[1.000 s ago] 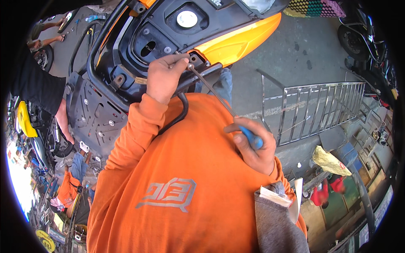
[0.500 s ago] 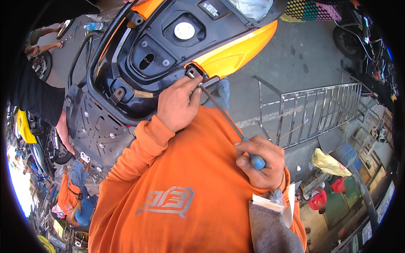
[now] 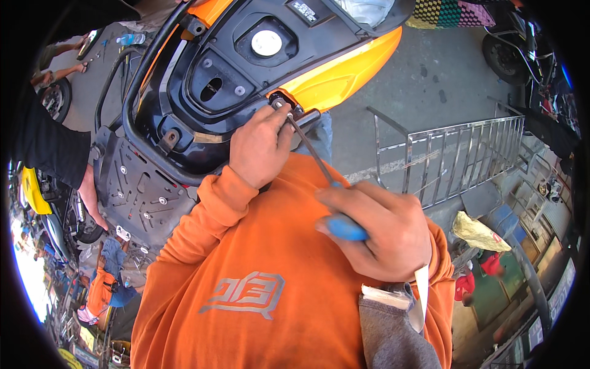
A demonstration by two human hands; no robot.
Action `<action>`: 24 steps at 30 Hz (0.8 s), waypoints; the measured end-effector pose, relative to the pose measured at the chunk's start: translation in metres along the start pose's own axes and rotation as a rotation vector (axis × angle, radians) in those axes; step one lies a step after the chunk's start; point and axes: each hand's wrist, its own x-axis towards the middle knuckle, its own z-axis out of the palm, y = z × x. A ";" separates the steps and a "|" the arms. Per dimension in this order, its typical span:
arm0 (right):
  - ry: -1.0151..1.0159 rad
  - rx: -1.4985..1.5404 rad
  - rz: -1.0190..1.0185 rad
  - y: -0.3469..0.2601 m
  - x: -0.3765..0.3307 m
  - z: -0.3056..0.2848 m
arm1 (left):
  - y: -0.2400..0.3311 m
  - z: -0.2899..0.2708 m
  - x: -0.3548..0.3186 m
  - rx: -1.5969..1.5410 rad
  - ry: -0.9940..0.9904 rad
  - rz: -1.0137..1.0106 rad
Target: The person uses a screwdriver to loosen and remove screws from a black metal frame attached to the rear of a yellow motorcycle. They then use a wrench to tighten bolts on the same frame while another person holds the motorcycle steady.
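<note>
Co-worker's hand (image 3: 89, 187) by left edge of black rack plate (image 3: 132, 190); our left grip (image 3: 260, 146) at near edge of motorcycle tail (image 3: 255, 77), fingertips about tip of screwdriver (image 3: 314, 152); cannot tell if they pinch it; shaft slants from corner beside yellow panel (image 3: 335, 72) to our right grip (image 3: 387, 230), blurred, clamped on blue handle; barred metal frame (image 3: 462, 127) on floor (image 3: 424, 77), well apart.

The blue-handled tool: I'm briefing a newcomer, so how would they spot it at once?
Find the big yellow panel at top centre. From its lower left end, near the left hand, look down and right to the right hand. The tool it grips has a slim, straight metal shaft and a blue handle, unlike the thick black tube farther left.
</note>
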 end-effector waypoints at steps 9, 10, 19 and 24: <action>0.036 -0.081 -0.022 -0.001 0.042 0.015 | -0.017 0.004 0.022 0.010 -0.017 -0.022; 0.029 -0.089 -0.015 0.000 0.043 0.016 | -0.017 0.003 0.023 0.012 -0.016 -0.008; -0.020 -0.082 0.052 0.001 0.049 0.021 | -0.011 -0.005 0.024 -0.081 -0.029 -0.071; -0.024 0.186 0.075 0.007 0.048 0.027 | -0.010 -0.006 0.023 -0.156 -0.029 -0.177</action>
